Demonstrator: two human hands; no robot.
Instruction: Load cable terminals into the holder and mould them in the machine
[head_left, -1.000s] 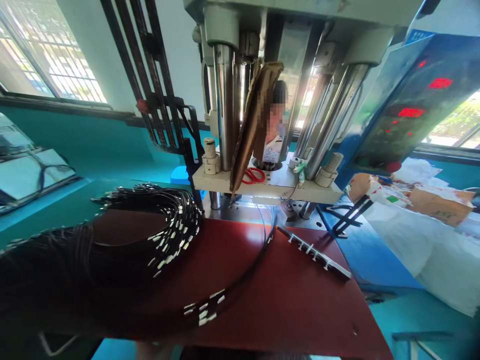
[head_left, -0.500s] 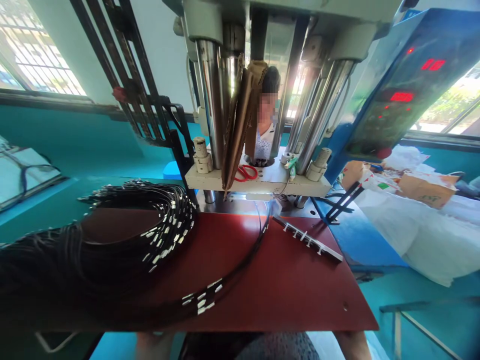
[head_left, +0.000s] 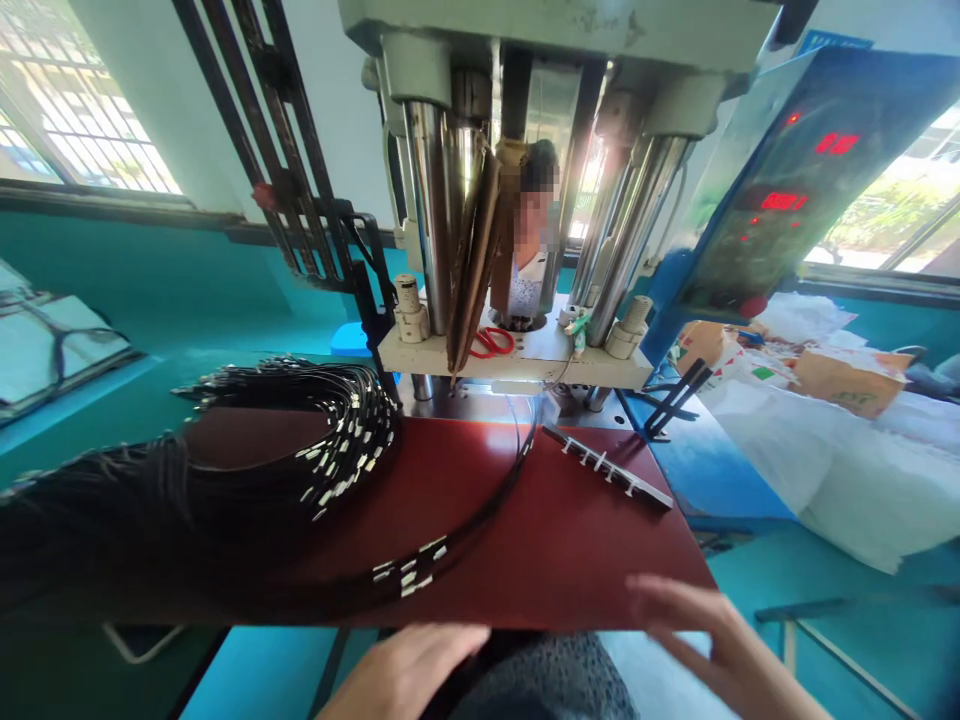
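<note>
Right hand [head_left: 705,640] near black, metal-tipped cables [head_left: 405,575]

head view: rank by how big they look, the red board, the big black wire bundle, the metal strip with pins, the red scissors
1. red board
2. black wire bundle, close behind; nearer the camera, so unsure
3. metal strip
4. red scissors, farthest back

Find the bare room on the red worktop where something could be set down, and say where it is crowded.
The red worktop is bare between the small cable bunch and the metal fixture bar, up to the near edge by the right hand. Another patch lies inside the cable loop. The left side is crowded with the black cable bundle; the left hand sits below the edge.
</note>
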